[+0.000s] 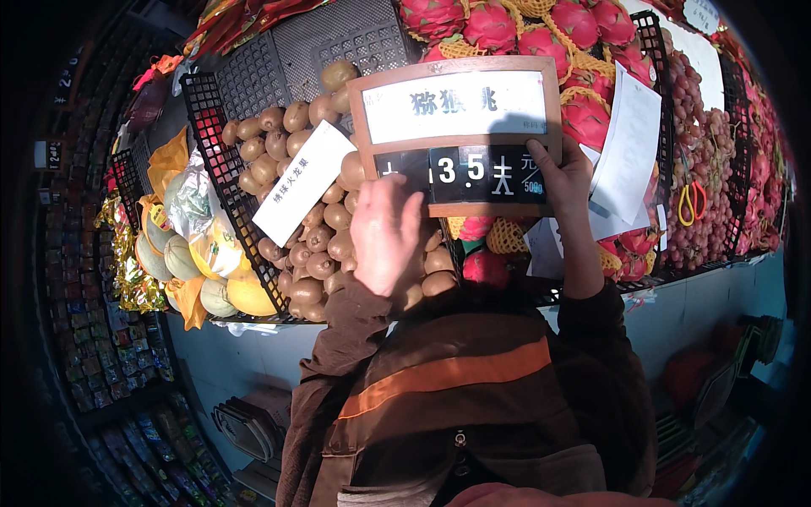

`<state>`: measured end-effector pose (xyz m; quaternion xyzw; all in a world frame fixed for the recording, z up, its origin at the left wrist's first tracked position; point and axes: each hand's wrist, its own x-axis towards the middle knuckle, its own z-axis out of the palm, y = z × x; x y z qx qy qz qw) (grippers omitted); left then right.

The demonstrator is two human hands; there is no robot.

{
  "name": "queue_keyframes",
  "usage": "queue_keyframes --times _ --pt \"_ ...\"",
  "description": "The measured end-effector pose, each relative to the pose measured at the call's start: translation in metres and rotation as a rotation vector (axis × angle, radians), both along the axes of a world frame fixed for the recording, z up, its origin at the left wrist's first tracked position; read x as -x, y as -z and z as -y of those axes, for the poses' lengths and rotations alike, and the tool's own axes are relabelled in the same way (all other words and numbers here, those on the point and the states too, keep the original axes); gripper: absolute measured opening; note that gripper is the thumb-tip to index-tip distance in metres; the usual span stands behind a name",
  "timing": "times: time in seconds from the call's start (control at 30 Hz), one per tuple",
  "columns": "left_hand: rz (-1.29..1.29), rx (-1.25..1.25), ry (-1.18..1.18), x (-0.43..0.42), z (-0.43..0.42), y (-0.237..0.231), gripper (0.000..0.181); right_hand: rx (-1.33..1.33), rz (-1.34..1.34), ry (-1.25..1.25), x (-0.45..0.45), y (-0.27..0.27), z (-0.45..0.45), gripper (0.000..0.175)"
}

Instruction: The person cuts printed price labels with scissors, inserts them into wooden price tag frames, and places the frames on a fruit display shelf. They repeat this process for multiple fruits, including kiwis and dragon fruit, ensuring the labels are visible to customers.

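Note:
A wood-framed price sign [456, 209] is held up over the fruit display, tilted slightly. It has a white printed strip on top and black number cards below. My right hand [564, 180] grips its right edge, with the thumb on the front. My left hand [386, 234] is in front of the lower left corner, its thumb and index finger apart. Its fingertips overlap the leftmost number card [388, 166]; whether they press on it is unclear. Below and to the left, brown kiwifruit [307, 291] fill a black plastic crate. On them lies a white paper strip [304, 184] bearing writing.
Pink dragon fruit [488, 28] in yellow foam nets lie beyond the sign. White paper sheets [624, 146] lean at the right, beside red grapes [697, 146] with scissors [690, 203] on them. Melons [184, 256] sit left of the crate wall [234, 203]. Stacked baskets [244, 428] stand below.

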<state>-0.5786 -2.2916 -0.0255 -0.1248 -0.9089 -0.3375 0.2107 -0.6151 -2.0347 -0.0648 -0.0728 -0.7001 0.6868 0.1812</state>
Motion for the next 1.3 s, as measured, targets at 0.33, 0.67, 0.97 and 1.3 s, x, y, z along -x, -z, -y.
queue_keyframes --times 0.33,0.67,0.97,1.3 --pt "0.104 0.294 -0.087 0.018 -0.023 0.003 0.021 0.035 -0.022 -0.057 0.000 0.000 -0.001 0.031" --pt "0.160 0.484 -0.022 0.031 -0.035 -0.001 0.020 -0.009 -0.029 -0.099 -0.003 -0.008 -0.003 0.030" --pt "0.193 0.193 0.031 0.027 -0.028 -0.001 0.016 0.035 -0.056 -0.087 -0.002 -0.002 -0.002 0.031" --pt "0.049 0.285 0.165 -0.014 0.003 0.007 0.026 0.208 0.043 -0.123 0.000 -0.003 -0.006 0.026"
